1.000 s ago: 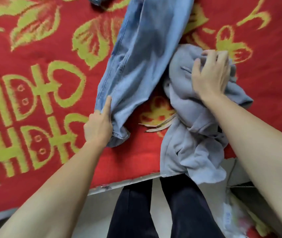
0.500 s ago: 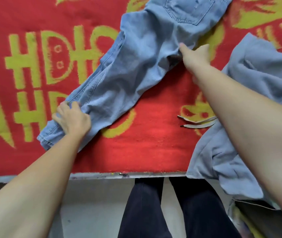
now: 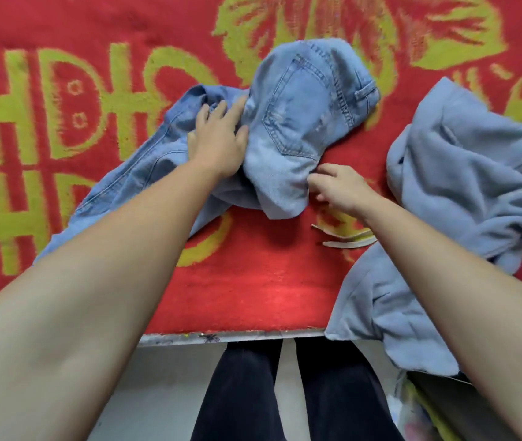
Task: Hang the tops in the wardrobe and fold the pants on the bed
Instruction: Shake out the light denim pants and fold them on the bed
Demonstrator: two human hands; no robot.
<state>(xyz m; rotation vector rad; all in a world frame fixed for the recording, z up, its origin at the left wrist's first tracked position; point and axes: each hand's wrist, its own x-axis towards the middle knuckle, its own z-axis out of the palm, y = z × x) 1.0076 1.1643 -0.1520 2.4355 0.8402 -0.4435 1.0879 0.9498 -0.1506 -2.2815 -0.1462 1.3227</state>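
Observation:
Light blue jeans (image 3: 298, 119) lie bunched on the red and yellow bed cover (image 3: 253, 281), back pocket up, one leg trailing toward the lower left. My left hand (image 3: 218, 141) lies flat on the denim just left of the pocket, fingers spread. At the jeans' lower right fold my right hand (image 3: 339, 186) pinches the fabric edge with curled fingers. A crumpled grey hoodie (image 3: 456, 186) lies to the right, partly hanging over the bed's edge, its drawstrings (image 3: 345, 240) on the cover.
The bed's front edge (image 3: 237, 337) runs across the lower middle. Below it are my dark trouser legs (image 3: 285, 393) and pale floor. Some cluttered items (image 3: 418, 409) sit at the lower right under the hoodie.
The jeans have been pulled together from lying stretched out into a bunch with the seat folded over. My left hand moved up from the leg hem to the middle; my right hand came down to the lower fold.

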